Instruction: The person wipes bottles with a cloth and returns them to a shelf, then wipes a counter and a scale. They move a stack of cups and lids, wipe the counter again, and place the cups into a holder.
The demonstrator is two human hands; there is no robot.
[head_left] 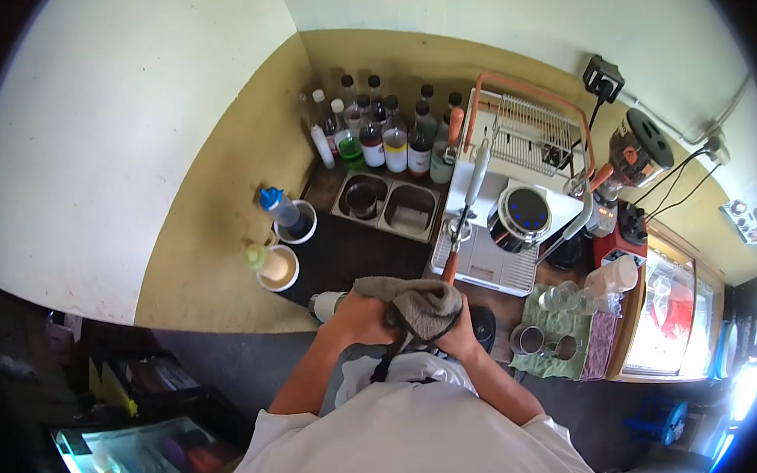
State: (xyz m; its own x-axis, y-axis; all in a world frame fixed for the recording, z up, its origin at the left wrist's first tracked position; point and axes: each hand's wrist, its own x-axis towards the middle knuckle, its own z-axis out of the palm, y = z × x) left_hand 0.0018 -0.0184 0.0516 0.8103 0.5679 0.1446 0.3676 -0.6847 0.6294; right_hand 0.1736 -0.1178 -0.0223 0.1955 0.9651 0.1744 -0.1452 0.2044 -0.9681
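Observation:
My left hand is closed on a grey-brown cloth, held bunched in front of my chest. On the cloth's other side, my right hand grips it too; whether something sits inside the folds is hidden. Just beyond the cloth, the wooden handle of a portafilter points toward me from the white espresso machine. A whitish cylindrical container is close to my left hand. Beside my right hand lies a round black object, partly covered by the hand.
Several syrup bottles line the back wall. In front is a two-basin metal insert. Squeeze bottles stand in white cups at left. Glasses stand on a green towel at right, near a coffee grinder.

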